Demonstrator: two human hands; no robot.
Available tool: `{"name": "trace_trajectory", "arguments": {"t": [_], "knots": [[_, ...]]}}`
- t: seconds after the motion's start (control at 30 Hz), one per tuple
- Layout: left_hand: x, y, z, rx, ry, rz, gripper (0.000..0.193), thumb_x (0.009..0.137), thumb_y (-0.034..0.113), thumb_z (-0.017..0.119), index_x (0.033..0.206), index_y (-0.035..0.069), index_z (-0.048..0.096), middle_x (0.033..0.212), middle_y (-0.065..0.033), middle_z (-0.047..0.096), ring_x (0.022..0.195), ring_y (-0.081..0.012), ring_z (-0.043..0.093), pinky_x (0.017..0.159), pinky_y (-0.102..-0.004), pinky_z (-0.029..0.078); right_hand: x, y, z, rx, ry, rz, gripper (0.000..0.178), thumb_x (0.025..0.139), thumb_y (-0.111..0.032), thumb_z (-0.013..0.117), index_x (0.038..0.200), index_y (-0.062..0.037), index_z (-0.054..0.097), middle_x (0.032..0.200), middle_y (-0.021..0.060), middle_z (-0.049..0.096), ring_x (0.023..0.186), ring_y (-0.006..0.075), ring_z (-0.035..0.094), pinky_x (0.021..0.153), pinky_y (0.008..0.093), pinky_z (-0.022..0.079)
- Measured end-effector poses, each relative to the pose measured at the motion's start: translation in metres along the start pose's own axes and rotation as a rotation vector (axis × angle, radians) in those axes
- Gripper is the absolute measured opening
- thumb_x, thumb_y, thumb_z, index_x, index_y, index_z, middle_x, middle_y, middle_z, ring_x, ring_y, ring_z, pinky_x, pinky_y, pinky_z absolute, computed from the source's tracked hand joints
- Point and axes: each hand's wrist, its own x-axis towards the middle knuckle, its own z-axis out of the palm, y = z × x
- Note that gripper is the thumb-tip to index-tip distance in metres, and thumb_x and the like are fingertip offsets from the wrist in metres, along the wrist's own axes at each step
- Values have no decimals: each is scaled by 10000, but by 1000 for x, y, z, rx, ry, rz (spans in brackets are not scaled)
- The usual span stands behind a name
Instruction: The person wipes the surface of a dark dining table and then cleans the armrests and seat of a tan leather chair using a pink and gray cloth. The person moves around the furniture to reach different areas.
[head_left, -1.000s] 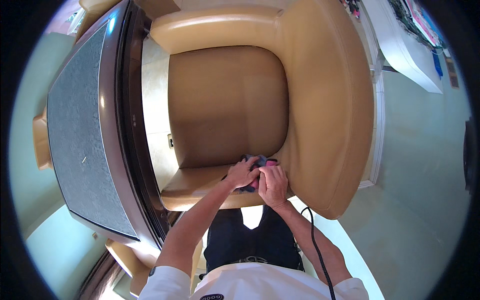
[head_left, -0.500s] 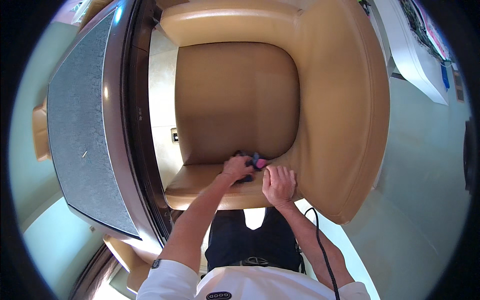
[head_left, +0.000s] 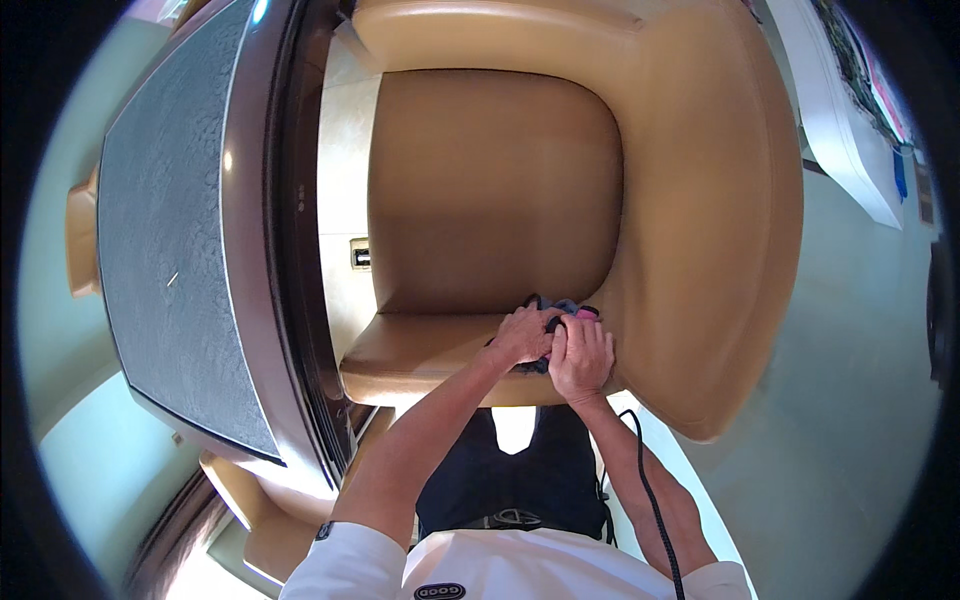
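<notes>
A crumpled dark blue cloth with a pink patch lies bunched on the near armrest of a tan leather armchair, close to where the armrest meets the backrest. My left hand is closed on the cloth and presses it against the leather. Right beside it, my right hand has its fingers bent together over the cloth's right part. Both hands nearly touch, and they cover much of the cloth. Dark folds of it show below and between them.
The chair's seat spreads beyond my hands, and its tall curved backrest rises on the right. At left stands a table with a grey top and a dark glossy edge. A black cord hangs over my right forearm. A white counter is at far right.
My left hand has moved right along the armrest with the cloth, up to my right hand. My right hand now rests on the cloth. The view has shifted slightly.
</notes>
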Motion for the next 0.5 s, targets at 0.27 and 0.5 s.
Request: {"name": "trace_trajectory", "arguments": {"t": [0.27, 0.5], "knots": [[-56, -103, -72, 155, -79, -407, 478, 832, 484, 707, 1244, 243, 730, 1214, -130, 726, 1205, -361, 652, 1021, -484, 527, 1, 2, -2, -28, -68, 10, 92, 946, -191, 626, 923, -108, 660, 871, 82, 653, 851, 310, 606, 777, 458, 422], [-81, -80, -72, 31, -20, -339, 483, 868, 462, 671, 1258, 181, 718, 1211, -174, 713, 1153, -356, 662, 1000, -500, 521, -9, -16, 13, -72, -62, 104, 146, 978, -245, 588, 982, -128, 675, 945, 71, 694, 900, 305, 621, 826, 468, 414]]}}
